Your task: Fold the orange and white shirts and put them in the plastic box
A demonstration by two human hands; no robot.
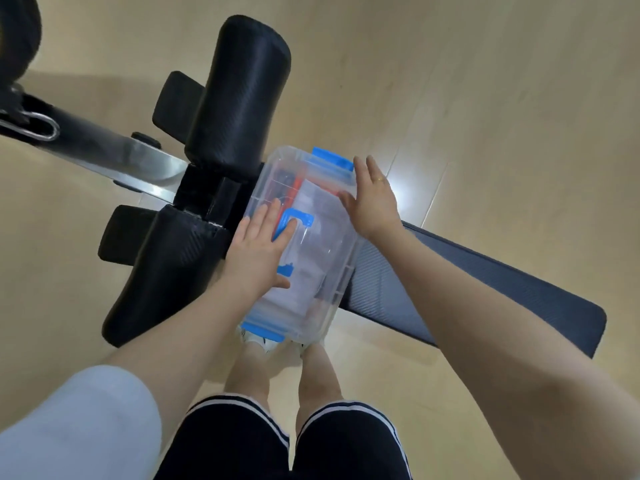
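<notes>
A clear plastic box point(322, 244) with blue latches and a blue lid handle point(298, 218) stands on the black bench point(450, 271). Its lid is on. Through the lid I see the folded white shirt point(313, 206) and a strip of the orange shirt point(294, 183) beneath it. My left hand point(258, 252) lies flat on the lid, fingers straight, fingertips on the blue handle. My right hand point(372, 199) rests with straight fingers against the lid's far right edge, beside the far blue latch point(334, 161).
Two black foam rollers point(239, 95) point(159, 275) of the exercise bench stand left of the box, with a metal bar point(138, 154) running off left. The wooden floor point(485, 98) surrounds the bench. My legs and feet point(259, 341) are just below the box.
</notes>
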